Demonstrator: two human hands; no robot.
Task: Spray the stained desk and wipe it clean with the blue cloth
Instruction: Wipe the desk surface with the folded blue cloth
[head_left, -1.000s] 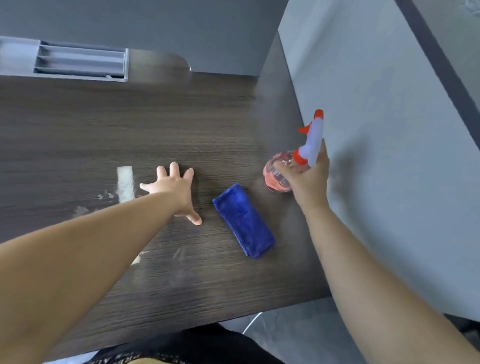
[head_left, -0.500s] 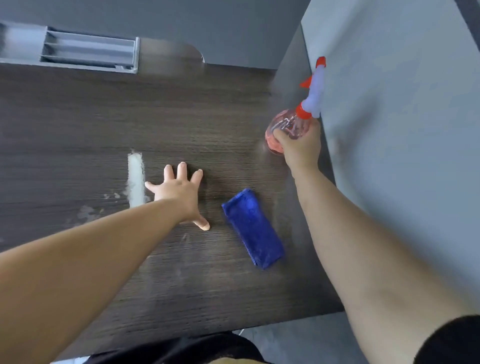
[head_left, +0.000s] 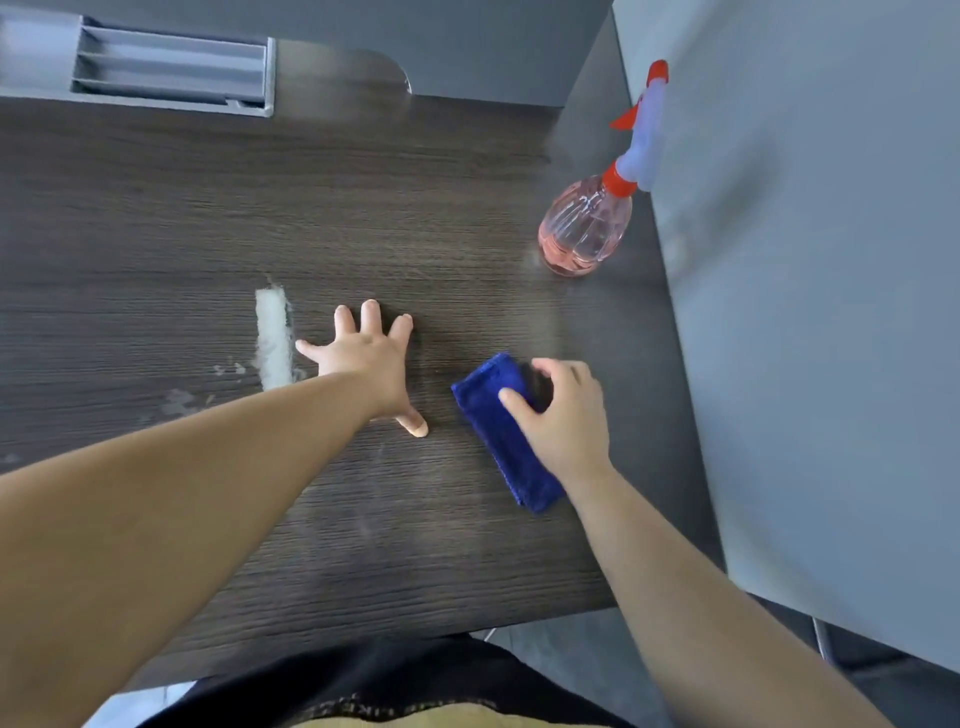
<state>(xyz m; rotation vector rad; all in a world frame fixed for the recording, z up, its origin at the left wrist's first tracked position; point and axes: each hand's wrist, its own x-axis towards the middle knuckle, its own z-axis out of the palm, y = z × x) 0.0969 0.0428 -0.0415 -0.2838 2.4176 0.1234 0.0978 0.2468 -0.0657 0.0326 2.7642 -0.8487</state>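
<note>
Nearest to the camera, below the blue cloth (head_left: 498, 447), is the dark clothing (head_left: 415, 686) of the person, at the near edge of the desk (head_left: 415, 545). The desk top is of dark wood grain. The blue cloth lies on it, folded to a long strip. One short end points toward the person and the other points away and a little to the left.

The right hand (head_left: 566, 421) is on the far half of the cloth. Its thumb lies on top of the cloth and the other fingers are bent down over the far right edge, so the hand grasps the cloth. The near end of the cloth is uncovered.

Left of the cloth, near but apart from it, the left hand (head_left: 363, 358) rests flat on the desk. Its fingers are straight and spread, released, and they hold nothing. The thumb points toward the cloth.

Further left of the cloth, just beside the little finger of the left hand, is the white stain (head_left: 272, 338), a straight pale streak. Smaller pale smudges (head_left: 179, 400) lie at its left.

Beyond the cloth and a little to the right, well apart from it, the spray bottle (head_left: 584, 228) stands on its base with no hand on it. Its body is clear with pink liquid, and its head has a red trigger and a red tip. It stands just beside the grey panel (head_left: 805, 312) that closes the desk to the right of the cloth.

Farthest from the cloth, at the far left of the desk, is a grey tray (head_left: 171, 73) with long slots.
</note>
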